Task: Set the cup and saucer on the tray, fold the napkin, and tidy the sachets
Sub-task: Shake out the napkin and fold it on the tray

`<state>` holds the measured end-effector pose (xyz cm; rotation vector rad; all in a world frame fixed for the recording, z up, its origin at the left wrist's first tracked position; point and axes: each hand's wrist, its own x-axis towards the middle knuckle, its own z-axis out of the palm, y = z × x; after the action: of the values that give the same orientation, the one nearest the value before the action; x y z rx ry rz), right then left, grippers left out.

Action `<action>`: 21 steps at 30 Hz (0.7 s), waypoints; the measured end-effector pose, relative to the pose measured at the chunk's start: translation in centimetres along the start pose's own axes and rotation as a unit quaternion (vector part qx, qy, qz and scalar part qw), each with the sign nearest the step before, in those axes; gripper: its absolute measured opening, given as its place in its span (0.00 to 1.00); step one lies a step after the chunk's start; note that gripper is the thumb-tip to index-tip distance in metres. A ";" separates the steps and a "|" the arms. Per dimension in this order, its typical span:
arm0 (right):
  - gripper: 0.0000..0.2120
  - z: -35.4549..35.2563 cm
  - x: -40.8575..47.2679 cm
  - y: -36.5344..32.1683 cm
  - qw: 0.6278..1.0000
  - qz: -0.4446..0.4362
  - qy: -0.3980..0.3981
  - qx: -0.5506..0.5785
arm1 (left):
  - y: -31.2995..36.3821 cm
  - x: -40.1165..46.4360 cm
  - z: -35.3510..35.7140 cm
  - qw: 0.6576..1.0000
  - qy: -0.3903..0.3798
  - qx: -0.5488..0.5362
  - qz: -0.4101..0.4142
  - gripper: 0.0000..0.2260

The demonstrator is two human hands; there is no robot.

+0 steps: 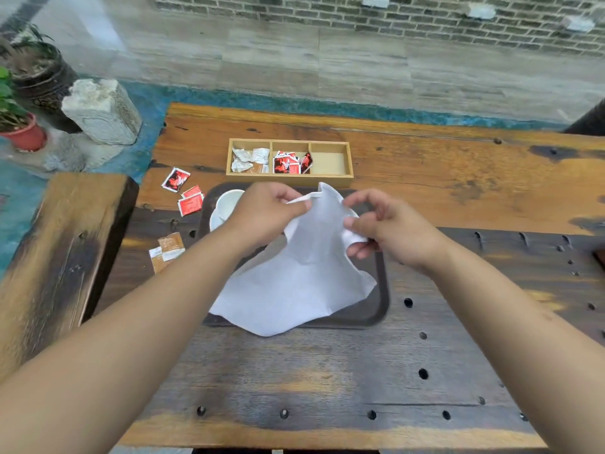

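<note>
Outdoor setting: a scorched, weathered wooden table [458,198] with bolt holes, paved ground and a brick wall behind.

Napkin [304,276] — white, unfolded, held up over the dark tray [383,290]; its lower edge drapes onto the tray and over the near rim. Left hand [262,214] pinches the top edge between thumb and fingers. Right hand [389,231] grips the opposite upper edge, fingers curled around the cloth. Both hands closed on the napkin, close together. No crease visible yet; folding appears to be just starting.

Cup [229,201] sits on its saucer [216,221] at the tray's far left corner, partly hidden by the left hand — this step looks done.

Sachets: wooden box [289,158] beyond the tray has three compartments. Left one holds crumpled white and brown packets, middle one holds red packets, right one looks empty. Loose on the table left of the tray: three red sachets [185,194] and a few brown sachets [167,250] nearer the camera. These remain to be sorted.

Judgement: one of three steps finished, napkin in progress, sachets partly tidied.
</note>
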<state>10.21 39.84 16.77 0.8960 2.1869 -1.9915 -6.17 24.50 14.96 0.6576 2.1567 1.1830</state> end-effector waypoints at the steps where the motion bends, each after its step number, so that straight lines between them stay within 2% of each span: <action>1: 0.05 0.7 0.0 -0.5 1.000 -0.006 -0.008 0.003 | 0.2 -0.3 0.3 1.000 -0.010 -0.022 0.001 0.05; 3: 0.05 1.5 0.1 -0.9 0.999 -0.015 -0.030 -0.002 | 0.3 -0.9 0.6 0.998 -0.033 -0.052 0.010 0.02; 7: 0.11 2.1 -0.1 -1.2 0.997 -0.039 -0.061 -0.014 | 0.0 -1.8 0.5 0.997 -0.043 -0.066 0.024 0.05; 10: 0.05 2.8 0.0 -1.5 0.994 -0.083 0.000 -0.076 | -0.1 -2.4 0.5 0.990 -0.054 -0.126 0.026 0.08; 13: 0.09 3.6 0.1 -1.7 0.984 -0.106 0.052 -0.137 | -0.2 -2.9 0.4 0.987 -0.052 -0.152 0.020 0.09; 17: 0.07 4.1 0.5 -1.8 0.950 -0.152 0.124 -0.241 | -0.2 -3.3 0.3 0.980 -0.055 -0.189 0.014 0.10; 21: 0.08 4.5 0.6 -2.1 0.927 -0.188 0.148 -0.289 | 0.0 -3.6 0.3 0.976 -0.064 -0.204 0.030 0.11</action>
<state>7.22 35.91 17.62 0.7615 3.0634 -1.2064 -3.39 22.25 15.71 0.5995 1.7232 1.5157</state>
